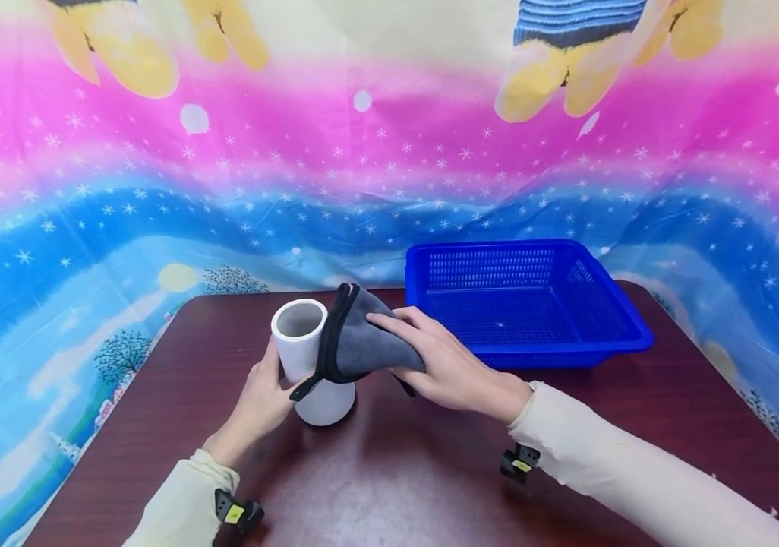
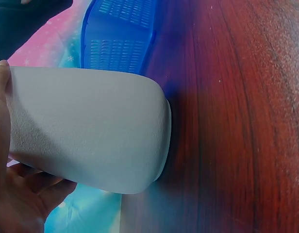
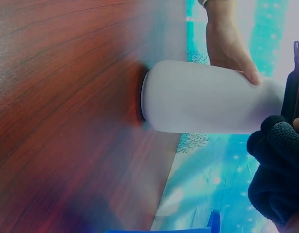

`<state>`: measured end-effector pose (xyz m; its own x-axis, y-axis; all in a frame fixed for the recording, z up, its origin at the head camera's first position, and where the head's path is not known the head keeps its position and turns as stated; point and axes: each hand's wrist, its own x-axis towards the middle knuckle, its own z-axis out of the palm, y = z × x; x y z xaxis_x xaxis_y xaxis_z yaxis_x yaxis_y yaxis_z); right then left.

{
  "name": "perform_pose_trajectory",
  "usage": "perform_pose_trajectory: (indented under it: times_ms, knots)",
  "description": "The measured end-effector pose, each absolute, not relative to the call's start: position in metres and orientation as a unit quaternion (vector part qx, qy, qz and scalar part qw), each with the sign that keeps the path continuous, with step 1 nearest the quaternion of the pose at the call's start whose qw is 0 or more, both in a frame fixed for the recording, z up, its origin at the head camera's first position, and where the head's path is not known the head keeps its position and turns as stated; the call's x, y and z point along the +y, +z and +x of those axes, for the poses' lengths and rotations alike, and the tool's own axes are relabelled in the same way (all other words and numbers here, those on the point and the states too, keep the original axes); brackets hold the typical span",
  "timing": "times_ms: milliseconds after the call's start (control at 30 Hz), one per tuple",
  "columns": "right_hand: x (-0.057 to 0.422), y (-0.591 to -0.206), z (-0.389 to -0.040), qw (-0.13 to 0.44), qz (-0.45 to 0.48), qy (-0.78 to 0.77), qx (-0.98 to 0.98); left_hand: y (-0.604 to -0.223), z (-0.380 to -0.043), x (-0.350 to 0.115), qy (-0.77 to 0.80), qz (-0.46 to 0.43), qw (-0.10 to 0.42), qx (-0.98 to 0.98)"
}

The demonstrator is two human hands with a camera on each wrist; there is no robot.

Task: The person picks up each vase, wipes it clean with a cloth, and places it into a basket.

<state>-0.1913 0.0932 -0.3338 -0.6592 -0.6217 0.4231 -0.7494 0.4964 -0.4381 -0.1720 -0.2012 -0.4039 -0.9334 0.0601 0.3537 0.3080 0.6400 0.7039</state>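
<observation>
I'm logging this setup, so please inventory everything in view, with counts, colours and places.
Table: 1, dark reddish-brown, in the foreground
Backdrop: 1, multicoloured, behind the table
Basket: 1, blue, at the table's back right
Container: 1, white, left of the basket
Cloth: 1, grey with black edging, beside the container's upper part
Sleeves: 2, cream, lower left and lower right
Wrist devices: 2, black with yellow labels, one at each sleeve
Left hand: 1, bare, gripping the container
Right hand: 1, bare, gripping the cloth
</observation>
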Motion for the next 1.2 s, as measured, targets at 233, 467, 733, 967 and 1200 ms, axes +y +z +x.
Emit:
perform_pose_trajectory:
  times_ms: [233,467,733,967,1200]
  knots:
    - [0.082,-0.339,-0.196,0.094,0.404,0.289,-0.863,-0.405,-0.171,-0.202,-0.415,-0.112,0.136,-0.893]
    - [0.074,-0.344,-0.195,0.076,0.404,0.273,-0.869,-0.404,-0.171,-0.201,-0.431,-0.105,0.119,-0.888]
    - [0.068,-0.347,-0.195,0.061,0.405,0.263,-0.874,-0.402,-0.171,-0.2,-0.445,-0.097,0.113,-0.883]
    - [0.064,-0.35,-0.195,0.049,0.396,0.251,-0.882,-0.402,-0.171,-0.202,-0.442,-0.101,0.117,-0.884]
    - [0.064,-0.355,-0.195,0.04,0.391,0.251,-0.885,-0.402,-0.171,-0.202,-0.439,-0.107,0.122,-0.884]
